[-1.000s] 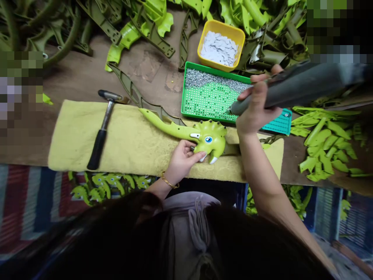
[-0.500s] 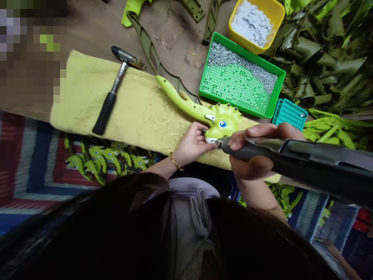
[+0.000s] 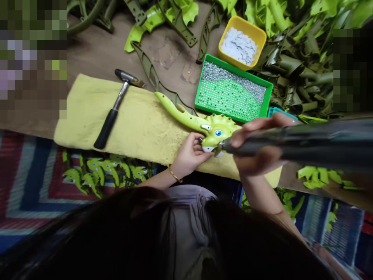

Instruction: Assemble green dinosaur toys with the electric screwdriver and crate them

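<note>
A lime-green plastic dinosaur toy part (image 3: pixel 180 116), with a frilled, horned head, a blue eye and a long curved handle-like piece, lies on a yellow cloth (image 3: pixel 140 116). My left hand (image 3: pixel 194 151) pinches its head near the white beak. In my right hand (image 3: pixel 259 147) is a dark power screwdriver (image 3: pixel 309 146), its fingers wrapped round the front end. The screwdriver's tip is at the head's lower right side, close to the beak; whether it sits in a hole is too small to tell. Part of the frill is hidden behind my right hand.
A hammer (image 3: pixel 115 109) lies on the cloth's left. Behind stand a green basket (image 3: pixel 230 95) of screws, a yellow tub (image 3: pixel 259 33) of small whitish pieces and a teal tray (image 3: pixel 284 112). Olive and lime plastic parts (image 3: pixel 300 77) pile at the right. Assembled dinosaur pieces (image 3: pixel 99 167) lie below left.
The camera view has shifted, so the bench things sit lower in the picture. The screwdriver has swung to a more level angle, its tip still by the beak. My left hand keeps its hold.
</note>
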`<state>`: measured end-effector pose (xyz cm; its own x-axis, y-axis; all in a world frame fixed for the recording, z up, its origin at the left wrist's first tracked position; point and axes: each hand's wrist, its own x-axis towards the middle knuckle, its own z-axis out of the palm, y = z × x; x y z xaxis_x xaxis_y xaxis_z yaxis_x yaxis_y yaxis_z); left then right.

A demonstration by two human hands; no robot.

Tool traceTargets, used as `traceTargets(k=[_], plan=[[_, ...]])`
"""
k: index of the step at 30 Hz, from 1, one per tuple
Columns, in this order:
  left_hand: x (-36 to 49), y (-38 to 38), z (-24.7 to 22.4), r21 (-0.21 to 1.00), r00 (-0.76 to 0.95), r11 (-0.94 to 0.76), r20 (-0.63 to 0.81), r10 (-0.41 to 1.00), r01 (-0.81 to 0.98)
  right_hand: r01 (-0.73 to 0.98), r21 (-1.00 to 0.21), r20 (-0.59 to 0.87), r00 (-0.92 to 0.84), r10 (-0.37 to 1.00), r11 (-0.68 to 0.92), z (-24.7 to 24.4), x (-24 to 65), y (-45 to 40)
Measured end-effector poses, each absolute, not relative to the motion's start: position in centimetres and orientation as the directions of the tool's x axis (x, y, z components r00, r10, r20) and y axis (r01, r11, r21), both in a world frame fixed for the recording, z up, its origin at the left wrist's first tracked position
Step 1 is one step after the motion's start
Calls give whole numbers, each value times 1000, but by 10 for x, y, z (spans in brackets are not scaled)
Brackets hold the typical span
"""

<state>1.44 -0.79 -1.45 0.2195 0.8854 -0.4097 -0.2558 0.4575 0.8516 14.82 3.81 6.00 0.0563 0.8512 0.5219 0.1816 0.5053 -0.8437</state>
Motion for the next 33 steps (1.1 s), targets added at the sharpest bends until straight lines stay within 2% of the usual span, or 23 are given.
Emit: traceTargets(k=[2, 4, 6, 8, 12, 15, 22, 27, 33], plan=[[12, -9, -11, 925, 174, 379, -371, 912, -14, 185, -739, 671, 287, 684, 648, 60, 153, 73], [10, -8, -9, 936, 153, 239, -284, 947, 259, 272, -700, 701, 437, 563, 660, 52, 160, 106], [8, -6, -9, 894, 165, 65, -152, 975, 443, 332, -733, 669, 507, 543, 594, 38, 166, 130], [6, -5, -11, 847, 185, -93, -6, 983, 524, 343, -779, 623, 517, 587, 525, 24, 170, 141], [5, -3, -16, 753, 228, -319, 227, 947, 576, 299, -797, 601, 483, 637, 525, 7, 174, 143], [5, -3, -17, 714, 235, -386, 306, 922, 584, 312, -776, 629, 447, 636, 548, 0, 175, 142], [5, -1, -16, 744, 213, -346, 272, 938, 572, 338, -746, 666, 405, 627, 574, -5, 180, 142], [6, -2, -16, 750, 231, -350, 265, 936, 561, 388, -753, 657, 390, 645, 532, -5, 181, 144], [8, -4, -18, 772, 203, -329, 260, 944, 544, 328, -661, 740, 435, 514, 675, 36, 168, 128]])
